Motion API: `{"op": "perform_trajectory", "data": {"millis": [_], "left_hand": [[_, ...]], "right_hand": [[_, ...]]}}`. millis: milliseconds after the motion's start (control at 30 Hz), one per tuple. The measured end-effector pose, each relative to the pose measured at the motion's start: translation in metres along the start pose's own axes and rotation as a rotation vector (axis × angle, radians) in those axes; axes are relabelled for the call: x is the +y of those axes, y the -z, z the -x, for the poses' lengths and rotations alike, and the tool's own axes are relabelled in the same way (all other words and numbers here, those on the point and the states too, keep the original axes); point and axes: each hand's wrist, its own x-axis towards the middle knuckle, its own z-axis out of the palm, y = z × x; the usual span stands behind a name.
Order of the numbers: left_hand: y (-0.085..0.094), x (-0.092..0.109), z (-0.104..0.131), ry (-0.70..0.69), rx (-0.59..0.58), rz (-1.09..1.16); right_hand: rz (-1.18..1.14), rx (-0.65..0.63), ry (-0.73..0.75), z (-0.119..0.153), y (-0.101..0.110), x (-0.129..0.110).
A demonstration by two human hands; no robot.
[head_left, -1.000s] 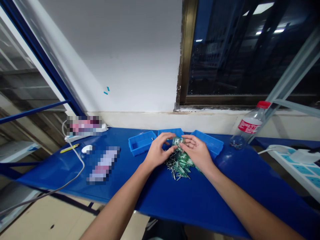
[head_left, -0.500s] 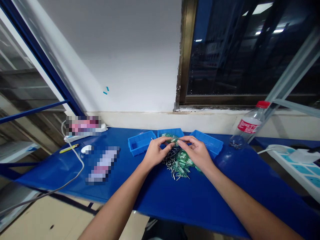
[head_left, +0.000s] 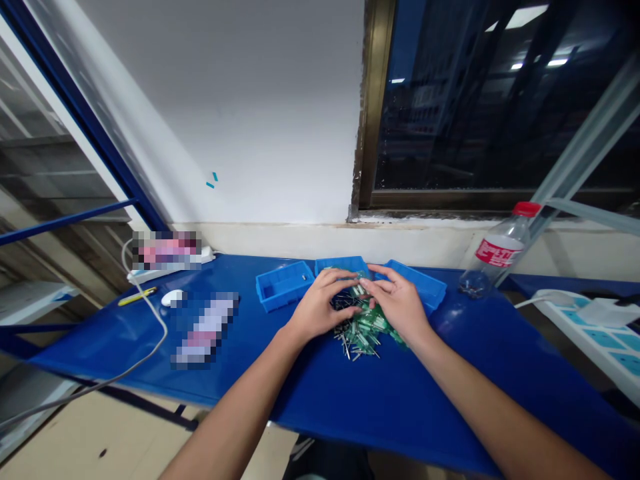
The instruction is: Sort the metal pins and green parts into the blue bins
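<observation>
My left hand (head_left: 320, 303) hovers over a pile of small parts, its thumb spread away from its fingers and its fingertips close to those of my right hand (head_left: 400, 300). The right thumb and fingers are pinched together around something small and pale green, mostly hidden by the fingers. Below both hands lie translucent green pieces (head_left: 367, 327), thin silvery metal pins (head_left: 346, 348) and dark small parts, partly covered by the left hand. Behind them stand three blue bins: a left bin (head_left: 267, 305), a middle bin (head_left: 340, 261) and a right bin (head_left: 434, 283).
A clear bottle with a red cap (head_left: 495, 250) stands at the right rear of the blue table (head_left: 350, 407). To the left lie a white oval object (head_left: 173, 298), a yellow cutter-like tool (head_left: 137, 297), a grey cable (head_left: 163, 333) and blurred items. A white-and-blue power strip (head_left: 595, 333) is at right.
The left thumb has dropped away from its fingers, opening that hand. Its fingers have reached slightly right. A small shiny part now shows in the left bin.
</observation>
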Motion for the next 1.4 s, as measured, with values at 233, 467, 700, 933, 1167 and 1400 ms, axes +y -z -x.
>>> {"op": "perform_trajectory", "data": {"millis": [233, 467, 700, 933, 1167, 1400], "left_hand": [[0.004, -0.001, 0.001, 0.166, 0.133, 0.033], [0.002, 0.004, 0.000, 0.374, 0.081, 0.328], [0.004, 0.008, -0.001, 0.143, 0.083, 0.127], [0.001, 0.001, 0.000, 0.017, 0.041, 0.067], [0.011, 0.001, 0.001, 0.258, 0.142, -0.007], [0.039, -0.014, 0.008, 0.457, 0.268, -0.309]], "right_hand": [[0.055, -0.026, 0.055, 0.002, -0.003, -0.006], [0.101, -0.055, 0.175, 0.001, -0.005, -0.001], [-0.041, -0.002, 0.011, 0.002, -0.005, -0.002], [-0.020, -0.042, 0.003, 0.001, -0.001, -0.001], [-0.017, -0.061, 0.063, 0.003, -0.006, -0.005], [0.218, -0.001, 0.159, 0.008, -0.004, -0.004]]}}
